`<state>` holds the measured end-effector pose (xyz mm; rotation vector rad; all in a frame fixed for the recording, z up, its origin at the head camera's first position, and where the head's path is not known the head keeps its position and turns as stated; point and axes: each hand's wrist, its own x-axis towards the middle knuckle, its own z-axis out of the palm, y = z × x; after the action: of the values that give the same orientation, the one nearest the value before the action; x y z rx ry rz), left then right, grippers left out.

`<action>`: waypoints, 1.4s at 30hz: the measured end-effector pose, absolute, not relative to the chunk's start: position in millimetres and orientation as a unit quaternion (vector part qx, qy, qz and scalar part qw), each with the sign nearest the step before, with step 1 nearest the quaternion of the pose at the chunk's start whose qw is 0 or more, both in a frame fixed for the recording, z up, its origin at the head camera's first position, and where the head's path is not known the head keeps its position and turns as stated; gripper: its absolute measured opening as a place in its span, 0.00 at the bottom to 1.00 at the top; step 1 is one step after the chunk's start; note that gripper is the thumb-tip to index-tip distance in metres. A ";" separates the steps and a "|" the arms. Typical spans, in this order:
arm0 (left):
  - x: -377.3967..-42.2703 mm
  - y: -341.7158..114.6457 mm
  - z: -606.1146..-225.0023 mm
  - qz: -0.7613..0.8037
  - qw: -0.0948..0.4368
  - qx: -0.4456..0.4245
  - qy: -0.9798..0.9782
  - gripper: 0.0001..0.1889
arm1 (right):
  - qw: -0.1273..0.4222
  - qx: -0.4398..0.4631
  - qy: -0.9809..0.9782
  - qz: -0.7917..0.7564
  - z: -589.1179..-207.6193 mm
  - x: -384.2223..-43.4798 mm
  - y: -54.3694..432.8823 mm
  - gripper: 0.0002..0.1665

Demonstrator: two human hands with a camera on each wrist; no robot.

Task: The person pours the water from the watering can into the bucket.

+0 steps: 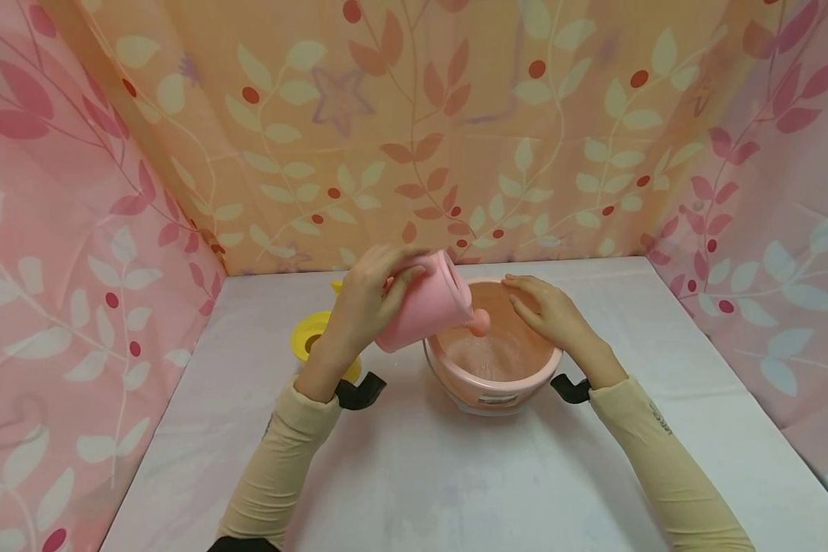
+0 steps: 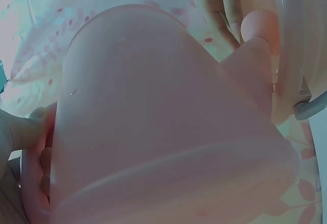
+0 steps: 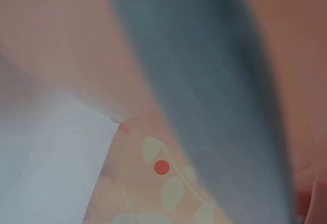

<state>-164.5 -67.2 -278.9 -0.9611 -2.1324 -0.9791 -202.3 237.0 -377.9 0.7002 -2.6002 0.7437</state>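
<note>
My left hand grips the handle of a pink watering can, which is tipped to the right. Its round pink sprinkler head hangs over a pink bucket, and thin streams of water fall inside. In the left wrist view, the can's smooth body fills most of the picture. My right hand holds the bucket's far right rim, thumb on the inner side and fingers along the top. A blurred grey bucket handle crosses the right wrist view in front of the bucket's wall.
A yellow round-rimmed thing stands on the white-covered table, partly hidden behind my left forearm. Floral cloth hangs behind the table and along both sides. Black straps stick out at both wrists.
</note>
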 end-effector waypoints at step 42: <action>-166.5 -78.6 -290.9 -0.422 0.309 -0.335 -0.784 0.12 | 0.172 0.243 -0.911 0.285 -379.1 -201.8 236.5 0.19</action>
<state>-166.5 -78.6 -290.9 -0.8846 -2.0730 -1.1144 -201.8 236.5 -379.1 0.6897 -2.5861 0.8102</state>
